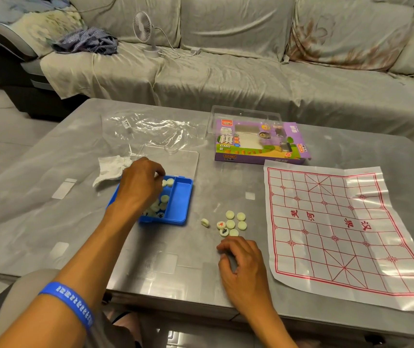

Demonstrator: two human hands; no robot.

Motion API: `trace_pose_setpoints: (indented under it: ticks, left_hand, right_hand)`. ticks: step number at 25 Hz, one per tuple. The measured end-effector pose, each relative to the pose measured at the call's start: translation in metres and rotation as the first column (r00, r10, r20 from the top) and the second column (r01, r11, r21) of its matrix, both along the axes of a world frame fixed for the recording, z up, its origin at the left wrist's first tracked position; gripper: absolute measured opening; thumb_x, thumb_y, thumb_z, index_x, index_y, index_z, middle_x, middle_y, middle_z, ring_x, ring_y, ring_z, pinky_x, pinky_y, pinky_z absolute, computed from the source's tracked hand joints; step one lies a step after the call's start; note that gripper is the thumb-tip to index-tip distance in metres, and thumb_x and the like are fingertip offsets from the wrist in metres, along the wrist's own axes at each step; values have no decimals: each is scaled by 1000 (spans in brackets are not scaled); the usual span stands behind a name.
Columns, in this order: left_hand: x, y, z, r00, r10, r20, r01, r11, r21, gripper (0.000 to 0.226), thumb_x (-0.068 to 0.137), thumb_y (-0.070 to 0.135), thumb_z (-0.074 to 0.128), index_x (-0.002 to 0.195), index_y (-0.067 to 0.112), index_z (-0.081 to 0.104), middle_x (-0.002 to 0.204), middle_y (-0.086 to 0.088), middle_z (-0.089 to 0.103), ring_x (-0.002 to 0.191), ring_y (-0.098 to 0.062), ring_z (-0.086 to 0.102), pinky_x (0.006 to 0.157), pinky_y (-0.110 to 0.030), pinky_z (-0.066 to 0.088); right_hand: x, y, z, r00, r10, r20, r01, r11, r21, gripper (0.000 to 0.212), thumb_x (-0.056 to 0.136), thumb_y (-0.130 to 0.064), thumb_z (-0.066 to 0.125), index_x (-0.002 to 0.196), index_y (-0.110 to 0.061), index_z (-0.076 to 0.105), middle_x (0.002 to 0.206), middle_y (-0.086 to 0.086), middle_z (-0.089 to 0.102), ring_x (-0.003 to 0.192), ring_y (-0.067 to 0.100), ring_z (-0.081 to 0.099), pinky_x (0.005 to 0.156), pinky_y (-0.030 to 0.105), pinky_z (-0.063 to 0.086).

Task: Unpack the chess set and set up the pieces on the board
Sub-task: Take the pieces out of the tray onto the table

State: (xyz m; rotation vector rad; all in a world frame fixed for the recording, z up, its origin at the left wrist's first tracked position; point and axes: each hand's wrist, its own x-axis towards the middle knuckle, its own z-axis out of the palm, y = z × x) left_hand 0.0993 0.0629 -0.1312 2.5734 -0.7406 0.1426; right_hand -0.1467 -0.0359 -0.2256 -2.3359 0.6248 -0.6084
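The left hand's (139, 183) curled fingers (159, 172) are reaching into the blue plastic tray (179, 199) of pale round chess pieces (163, 202), left of centre; whether they pinch one, I cannot tell. The right hand's (242, 264) fingers (226, 246) are resting loosely curled on the grey desk (213, 177), just below a cluster of loose cream discs (231, 224). The red-lined paper board (339, 229) is lying at right.

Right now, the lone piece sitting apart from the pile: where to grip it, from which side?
The lone piece looks tilted up on its rim, left of the pile with bare table around it. Pinch its two flat faces from above, thumb on one and finger on the other. The right hand is nearest, just below the pile.
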Motion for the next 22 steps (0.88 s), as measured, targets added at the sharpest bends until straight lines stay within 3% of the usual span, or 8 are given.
trace_pose_setpoints:
  ticks: [2,4,7,10,14,19,22]
  left_hand:
    - [-17,3,12,999,-31,-35,28,994,-108,15,89,15,62,96,18,74,94,-3,67,74,-20,63,61,-21,41]
    - [-51,-2,12,971,-171,-168,136,970,-199,10,87,21,65,92,23,75,87,6,64,69,-7,60,56,-15,39]
    - [-99,-21,-10,865,-374,-335,334,927,-172,9,86,27,68,92,28,74,91,11,65,75,0,59,67,-16,47]
    - [-114,-30,-29,823,-401,-403,369,916,-159,11,86,31,68,95,28,73,99,9,64,88,-6,60,79,-22,51]
    - [-110,-26,-36,868,-404,-288,376,915,-148,19,84,36,69,101,28,70,106,8,62,93,-7,58,81,-24,52]
    - [-109,-27,-23,882,-414,-224,378,907,-187,22,87,31,66,108,25,69,111,5,67,87,-5,64,75,-21,53]
    - [-80,-16,0,975,-214,-61,212,976,-48,22,92,27,58,112,23,66,104,2,70,86,-14,64,69,-22,44]
  right_hand:
    - [0,1,3,1000,1,29,-1,1000,15,31,85,-39,37,95,-25,63,98,-15,59,92,6,52,78,11,39]
    - [0,1,8,998,-15,62,12,999,52,23,86,-33,41,95,-26,61,96,-19,56,94,6,52,79,12,41]
    - [-3,1,12,995,-57,87,49,994,96,16,85,-23,47,94,-26,60,95,-15,58,95,3,51,78,10,40]
    - [-4,1,11,994,-72,86,63,993,104,16,86,-24,46,95,-25,59,95,-13,58,94,1,50,77,6,39]
    - [-3,2,12,994,-60,87,54,996,69,26,85,-35,38,95,-26,60,95,-15,58,93,1,50,77,9,40]
    - [-3,2,12,993,-63,98,56,996,66,25,85,-34,39,94,-26,60,95,-15,58,93,2,50,76,10,41]
    - [-3,2,10,993,-63,98,55,994,90,16,86,-26,47,95,-26,60,96,-15,59,95,4,52,78,12,43]
